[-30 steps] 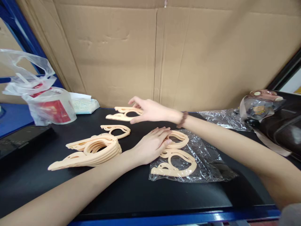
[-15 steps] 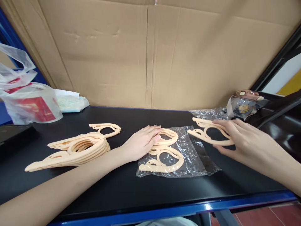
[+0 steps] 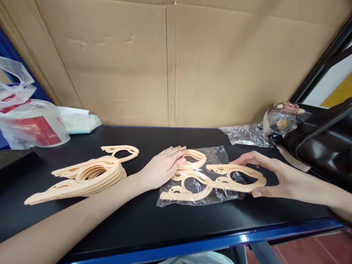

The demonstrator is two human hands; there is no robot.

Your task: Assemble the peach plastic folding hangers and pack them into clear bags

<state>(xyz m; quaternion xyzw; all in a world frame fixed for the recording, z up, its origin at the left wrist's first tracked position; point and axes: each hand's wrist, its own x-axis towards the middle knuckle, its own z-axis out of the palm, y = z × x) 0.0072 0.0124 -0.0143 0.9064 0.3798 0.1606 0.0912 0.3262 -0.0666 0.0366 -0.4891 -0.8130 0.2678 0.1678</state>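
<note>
My left hand (image 3: 166, 165) lies flat with its fingers stretched out, pressing on a clear plastic bag (image 3: 216, 153) in the middle of the table. Cream plastic folding hangers (image 3: 202, 195) show at the bag, partly covered by that hand. My right hand (image 3: 271, 178) grips another cream folding hanger (image 3: 236, 187) by its rounded end, thumb in front and fingers behind. This hanger's narrow end reaches over the right part of the bag. Left of my forearm rests a stack of the same hangers (image 3: 110, 178), with a further folded hanger (image 3: 133, 149) just behind it.
A black tabletop (image 3: 154, 223) has a blue front edge (image 3: 220, 242). Cardboard (image 3: 123, 73) stands behind it. At left are a plastic carrier bag (image 3: 35, 124) and a tissue pack (image 3: 79, 121); at right, crumpled clear plastic (image 3: 244, 135) and a black bag (image 3: 324, 135).
My right hand has brought its hanger nearer and leftward, from the right side to over the bag's right part. My left hand keeps its place on the bag.
</note>
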